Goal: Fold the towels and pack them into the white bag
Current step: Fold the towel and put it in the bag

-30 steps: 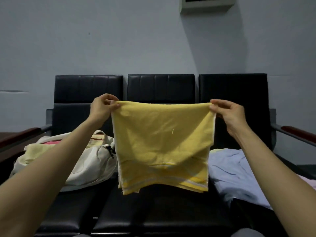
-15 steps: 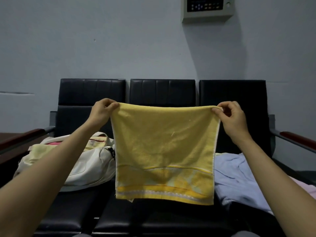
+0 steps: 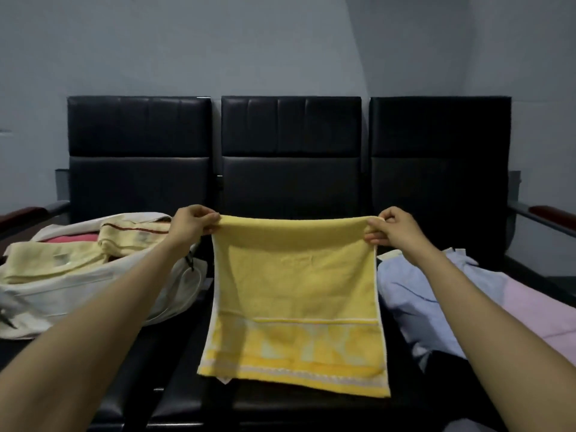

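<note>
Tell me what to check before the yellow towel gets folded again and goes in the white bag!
1. Left hand pinches a top corner of the yellow towel: ok.
2. Right hand pinches the other top corner: ok.
3. Top edge level, towel hanging flat: ok.
4. White bag open at the top: ok.
5. Room left in the bag, with pale towels already in it: cannot tell.
6. Bottom edge clear of the black seat: cannot tell.
</note>
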`<state>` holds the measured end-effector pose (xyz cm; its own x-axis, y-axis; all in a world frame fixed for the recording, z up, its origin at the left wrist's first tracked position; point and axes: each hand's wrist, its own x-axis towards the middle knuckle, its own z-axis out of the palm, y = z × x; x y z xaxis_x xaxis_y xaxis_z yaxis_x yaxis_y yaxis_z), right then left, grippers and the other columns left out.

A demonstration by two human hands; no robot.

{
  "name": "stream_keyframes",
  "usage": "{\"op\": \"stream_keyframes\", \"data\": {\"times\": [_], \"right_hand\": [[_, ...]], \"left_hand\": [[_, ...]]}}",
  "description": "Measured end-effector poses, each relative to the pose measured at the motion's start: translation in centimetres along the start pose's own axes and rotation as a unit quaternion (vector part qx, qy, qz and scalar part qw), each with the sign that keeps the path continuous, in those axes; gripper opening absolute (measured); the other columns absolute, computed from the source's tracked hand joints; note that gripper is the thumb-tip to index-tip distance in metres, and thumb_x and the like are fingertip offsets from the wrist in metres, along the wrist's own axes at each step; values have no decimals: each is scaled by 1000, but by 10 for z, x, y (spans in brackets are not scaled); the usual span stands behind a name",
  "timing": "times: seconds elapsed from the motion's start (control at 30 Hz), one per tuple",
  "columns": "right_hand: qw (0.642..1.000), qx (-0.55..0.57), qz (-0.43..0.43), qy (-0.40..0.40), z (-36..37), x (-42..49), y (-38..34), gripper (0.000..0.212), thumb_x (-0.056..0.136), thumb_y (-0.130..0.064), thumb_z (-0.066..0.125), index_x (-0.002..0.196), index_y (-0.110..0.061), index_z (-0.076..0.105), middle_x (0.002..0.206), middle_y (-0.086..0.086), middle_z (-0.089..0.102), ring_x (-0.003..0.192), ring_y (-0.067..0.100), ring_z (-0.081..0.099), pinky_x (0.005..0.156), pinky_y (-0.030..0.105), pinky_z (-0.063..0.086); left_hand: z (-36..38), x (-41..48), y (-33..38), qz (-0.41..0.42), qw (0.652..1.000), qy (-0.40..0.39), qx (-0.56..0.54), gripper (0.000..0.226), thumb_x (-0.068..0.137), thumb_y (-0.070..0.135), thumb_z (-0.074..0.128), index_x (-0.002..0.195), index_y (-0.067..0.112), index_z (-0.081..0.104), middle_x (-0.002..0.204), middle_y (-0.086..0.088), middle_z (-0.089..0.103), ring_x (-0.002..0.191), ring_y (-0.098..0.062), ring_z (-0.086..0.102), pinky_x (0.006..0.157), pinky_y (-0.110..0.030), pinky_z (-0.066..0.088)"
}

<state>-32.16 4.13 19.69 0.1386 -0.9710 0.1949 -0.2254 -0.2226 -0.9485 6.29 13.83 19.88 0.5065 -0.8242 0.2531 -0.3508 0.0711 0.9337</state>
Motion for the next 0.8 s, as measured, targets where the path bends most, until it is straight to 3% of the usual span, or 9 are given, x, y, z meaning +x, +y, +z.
{"op": "stream_keyframes", "data": {"times": [0.07, 0.17, 0.23, 0.37, 0.5, 0.57, 0.7, 0.8], "right_hand": [[1000, 5, 19, -13, 8, 5, 26, 17, 94, -10, 61, 84, -11, 47, 79, 13, 65, 64, 17, 71, 65, 29, 60], [996, -27, 57, -56, 16, -4, 70, 21, 90, 1, 63, 81, -8, 46, 72, 13, 58, 54, 11, 68, 53, 21, 56], [991, -68, 74, -83, 17, -15, 97, 19, 88, 4, 64, 82, -6, 49, 75, 18, 60, 59, 17, 68, 55, 24, 56], [978, -136, 72, -140, 11, -44, 128, 13, 83, 0, 69, 85, -6, 58, 79, 13, 67, 78, 26, 69, 67, 31, 55], [952, -190, 70, -230, 1, -67, 144, 12, 81, 3, 67, 83, -6, 59, 76, 9, 63, 66, 16, 64, 63, 26, 52], [935, -216, 72, -272, -1, -71, 145, 13, 80, 0, 69, 84, -8, 60, 76, 5, 63, 65, 12, 61, 63, 24, 49], [902, -259, 81, -337, 0, -76, 140, 14, 78, -12, 77, 85, -13, 65, 79, -4, 65, 68, 1, 57, 67, 16, 46], [878, -288, 108, -366, 5, -78, 138, 17, 79, -30, 77, 85, -15, 71, 80, -6, 67, 75, 4, 58, 74, 17, 46]], "left_hand": [[10, 2, -27, -30, 999, 6, -14, 9, 90, 14, 65, 82, 11, 64, 81, -8, 63, 75, -19, 62, 62, -18, 54], [20, -16, -71, -96, 995, 15, -28, 22, 91, 15, 65, 71, 6, 60, 57, -5, 58, 57, -17, 54, 55, -20, 48], [22, -34, -97, -157, 986, 0, -57, 17, 87, 6, 68, 73, 1, 61, 53, -3, 58, 52, -13, 54, 52, -20, 47], [11, -69, -128, -248, 965, -68, -50, 3, 83, -6, 64, 83, -3, 63, 71, -14, 58, 68, -20, 59, 61, -27, 55], [-3, -92, -141, -303, 940, -156, -4, 7, 86, -1, 63, 92, 2, 65, 78, -10, 60, 71, -15, 58, 51, -20, 52], [-6, -96, -144, -307, 932, -192, 31, 9, 87, 0, 62, 94, 4, 64, 80, -9, 61, 71, -14, 58, 53, -21, 51], [-2, -98, -157, -289, 934, -182, 103, 16, 81, -4, 67, 94, 5, 62, 92, -13, 61, 77, -19, 60, 68, -30, 55], [4, -99, -166, -255, 933, -150, 206, 42, 76, 17, 79, 110, 7, 56, 112, -11, 60, 95, -22, 60, 79, -33, 52]]}}
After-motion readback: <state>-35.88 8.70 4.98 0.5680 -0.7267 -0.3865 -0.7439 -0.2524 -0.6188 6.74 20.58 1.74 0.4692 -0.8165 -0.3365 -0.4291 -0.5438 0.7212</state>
